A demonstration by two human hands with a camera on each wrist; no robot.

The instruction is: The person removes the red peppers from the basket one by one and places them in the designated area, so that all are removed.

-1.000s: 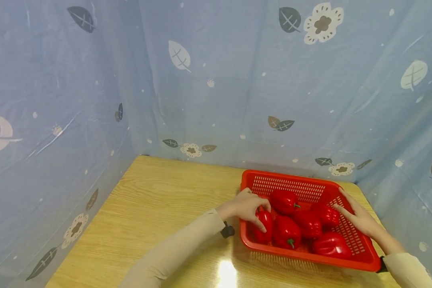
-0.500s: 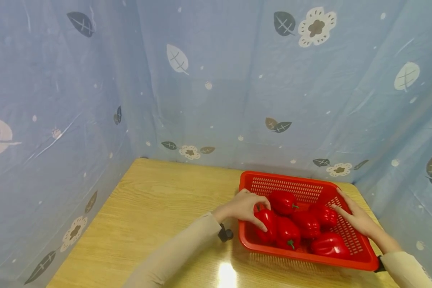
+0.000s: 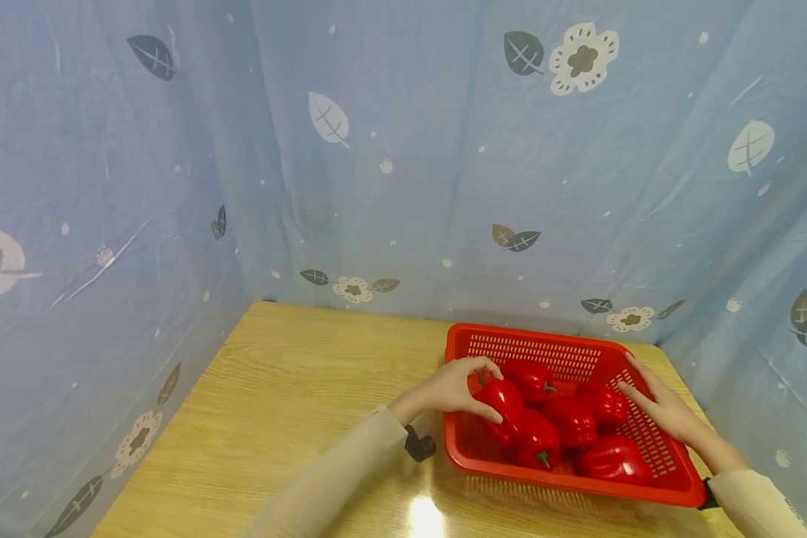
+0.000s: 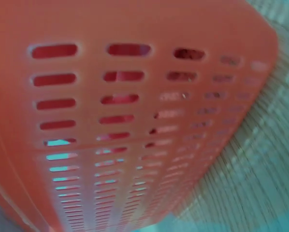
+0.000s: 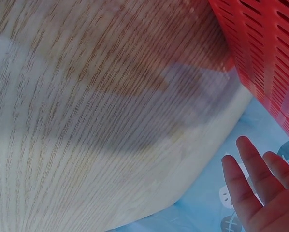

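In the head view my left hand (image 3: 452, 387) reaches over the left rim of a red plastic basket (image 3: 565, 489) and grips a red bell pepper (image 3: 504, 409), thumb in front and fingers behind. More red bell peppers lie inside, including a green-stemmed one (image 3: 539, 437) beside the held one and another (image 3: 615, 459) at the front right. My right hand (image 3: 669, 411) is at the basket's right end, thumb on the inner side. Its fingers look straight outside the wall in the right wrist view. The left wrist view shows the slotted basket wall (image 4: 91, 89), not the hand.
The basket stands on a wood-grain table (image 3: 296, 373), toward its right side. A blue patterned curtain (image 3: 403, 194) hangs behind the table and along both sides. Black wrist straps (image 3: 418, 444) are on the wrists.
My left hand has raised the bell pepper slightly and shifted it rightward, so it now partly overlaps its neighbour. My right hand stays at the basket's right end. The head view has tilted slightly.
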